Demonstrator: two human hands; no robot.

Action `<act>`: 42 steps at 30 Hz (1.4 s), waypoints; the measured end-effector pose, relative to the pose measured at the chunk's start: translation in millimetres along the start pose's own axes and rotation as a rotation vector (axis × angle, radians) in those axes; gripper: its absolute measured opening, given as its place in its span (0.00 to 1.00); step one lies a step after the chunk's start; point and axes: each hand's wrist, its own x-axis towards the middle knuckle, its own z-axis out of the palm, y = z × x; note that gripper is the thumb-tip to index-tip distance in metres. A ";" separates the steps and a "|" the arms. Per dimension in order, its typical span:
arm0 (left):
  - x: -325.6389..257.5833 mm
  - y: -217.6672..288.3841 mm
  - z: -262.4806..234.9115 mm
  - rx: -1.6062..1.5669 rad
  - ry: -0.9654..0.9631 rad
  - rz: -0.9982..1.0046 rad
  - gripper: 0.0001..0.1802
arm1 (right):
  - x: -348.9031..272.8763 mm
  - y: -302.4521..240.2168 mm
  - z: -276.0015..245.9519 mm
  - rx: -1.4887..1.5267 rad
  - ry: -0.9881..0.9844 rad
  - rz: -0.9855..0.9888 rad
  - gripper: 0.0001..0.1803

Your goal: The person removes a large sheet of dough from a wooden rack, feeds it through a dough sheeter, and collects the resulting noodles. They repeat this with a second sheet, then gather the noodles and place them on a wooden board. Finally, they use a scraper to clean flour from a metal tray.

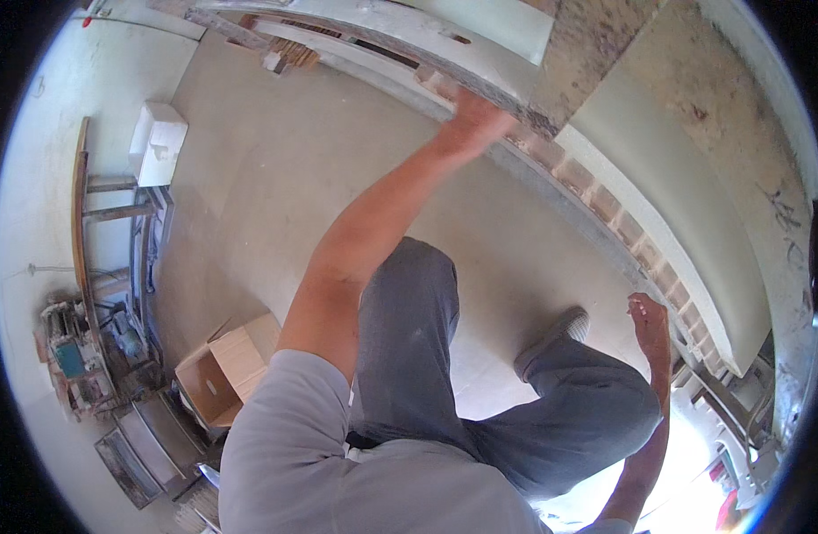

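My left hand [480, 120] reaches across to the near edge of a wide board [596, 53] with a worn, stained surface. The hand is smeared by motion, and its fingers are hidden against the board's edge. Below it runs a row of small wooden blocks [605, 203] under a pale panel [676, 187]. My right hand [647, 319] is farther right, close to the end of this row, with its fingers curled in. Whether it holds anything small I cannot make out.
An open cardboard box [218, 383] stands on the floor [275, 169] at left. Beyond it are a white box [158, 142], a metal frame [115, 214] and a dusty machine [75, 360] by the wall. My shoe [551, 343] is near the blocks.
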 end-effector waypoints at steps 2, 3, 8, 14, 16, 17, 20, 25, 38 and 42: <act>-1.6 65.4 17.6 -0.401 0.072 -0.047 0.11 | -4.8 -0.5 12.4 0.175 0.081 0.005 0.11; -4.8 102.8 29.9 -0.418 0.022 -0.022 0.10 | -23.5 0.7 11.7 0.192 0.084 0.013 0.12; -17.5 313.4 94.3 -1.070 -0.233 -0.126 0.26 | -44.0 21.6 23.3 0.364 0.157 0.181 0.15; -43.7 402.2 102.5 -1.203 -0.430 -0.363 0.18 | -65.2 46.3 38.4 0.383 0.596 0.072 0.11; -58.1 375.6 85.5 -1.276 -0.373 -0.160 0.14 | -73.2 40.5 24.2 0.418 0.678 0.194 0.10; -63.5 356.0 75.6 -1.230 -0.406 -0.118 0.11 | -74.7 30.5 13.8 0.417 0.727 0.305 0.10; -77.3 288.5 41.1 -1.071 -0.401 -0.103 0.12 | -66.9 -35.5 -20.3 0.159 0.912 0.195 0.09; -86.2 209.3 13.2 -1.072 -0.563 -0.385 0.13 | 45.1 -115.3 -81.6 -0.300 0.866 -0.360 0.19; -90.1 152.8 0.2 -1.151 -0.303 -0.562 0.12 | 259.8 -186.3 -58.6 -0.550 1.093 -0.422 0.18; -75.2 139.9 7.4 -1.167 -0.212 -0.500 0.15 | 211.8 -220.4 -53.6 -0.177 0.772 -0.975 0.16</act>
